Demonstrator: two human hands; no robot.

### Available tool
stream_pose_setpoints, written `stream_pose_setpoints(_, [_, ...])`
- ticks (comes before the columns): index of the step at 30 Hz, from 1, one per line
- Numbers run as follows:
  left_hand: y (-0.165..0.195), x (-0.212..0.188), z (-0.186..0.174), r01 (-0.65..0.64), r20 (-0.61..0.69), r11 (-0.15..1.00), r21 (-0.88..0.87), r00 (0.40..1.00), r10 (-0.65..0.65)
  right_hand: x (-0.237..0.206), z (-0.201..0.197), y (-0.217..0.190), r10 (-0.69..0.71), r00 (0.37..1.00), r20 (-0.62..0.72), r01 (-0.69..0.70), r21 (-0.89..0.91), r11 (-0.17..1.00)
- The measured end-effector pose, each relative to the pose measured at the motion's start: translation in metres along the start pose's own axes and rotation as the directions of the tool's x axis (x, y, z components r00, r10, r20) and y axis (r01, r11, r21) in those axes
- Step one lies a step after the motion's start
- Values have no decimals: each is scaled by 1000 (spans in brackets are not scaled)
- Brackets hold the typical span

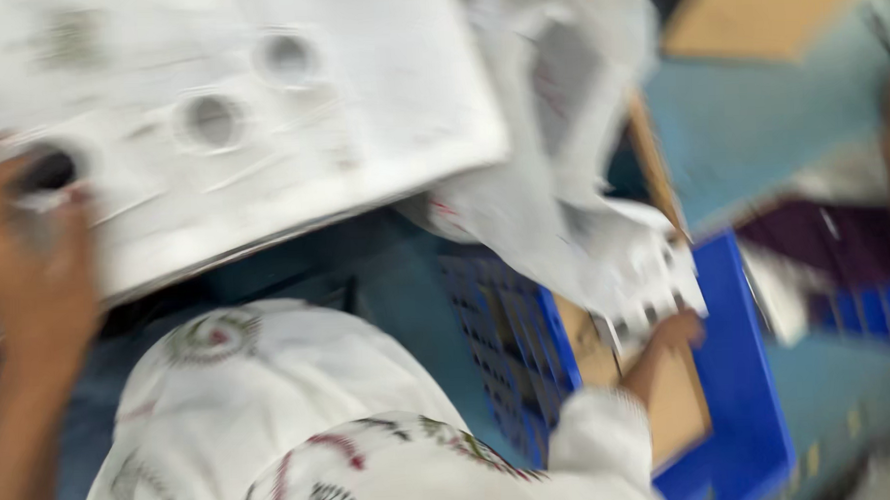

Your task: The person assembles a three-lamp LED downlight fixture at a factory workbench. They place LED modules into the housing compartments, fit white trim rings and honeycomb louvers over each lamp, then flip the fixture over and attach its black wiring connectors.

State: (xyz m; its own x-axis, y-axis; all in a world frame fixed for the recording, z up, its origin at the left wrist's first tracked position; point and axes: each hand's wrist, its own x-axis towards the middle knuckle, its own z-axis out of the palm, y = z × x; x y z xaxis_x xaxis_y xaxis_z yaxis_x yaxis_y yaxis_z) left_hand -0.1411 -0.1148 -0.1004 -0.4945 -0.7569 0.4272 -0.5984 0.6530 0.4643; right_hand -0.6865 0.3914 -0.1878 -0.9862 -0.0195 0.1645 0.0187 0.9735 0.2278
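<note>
White moulded panel (233,119) with three round holes was held up and tilted in the upper left of the frame, above the patterned white garment (303,423) on the person's lap. Frame heavily blurred. Left hand (26,245) gripped the panel's left edge, fingers curled over it beside the nearest hole. Right hand (677,329) reached down into the blue plastic crate (746,387), closed on the lower edge of a white plastic bag (571,177) hanging beside the panel; exact pinch could not be told. Brown cardboard (672,400) lay in the crate. Judged step: the panel being handled clear of its bag. Next move would call for a steady two-point hold, keeping the bag from snagging.
</note>
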Motion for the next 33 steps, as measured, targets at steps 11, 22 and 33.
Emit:
stream_pose_setpoints(11, [51, 39, -15, 158, -266, 929, -335, 930, -255, -26, -197, -191, 516, 475, -713, 815, 577, 46])
stream_pose_setpoints(22, [37, 47, -36, -107, -233, 992, 73, 965, 122, -155, -380, -366, -639, 156, -753, 766, 501, -403])
stream_pose_setpoints(33, [39, 52, -21, -97, -152, 995, -2, 984, 96, -175, -382, -417, -849, -329, -415, 761, 415, -498])
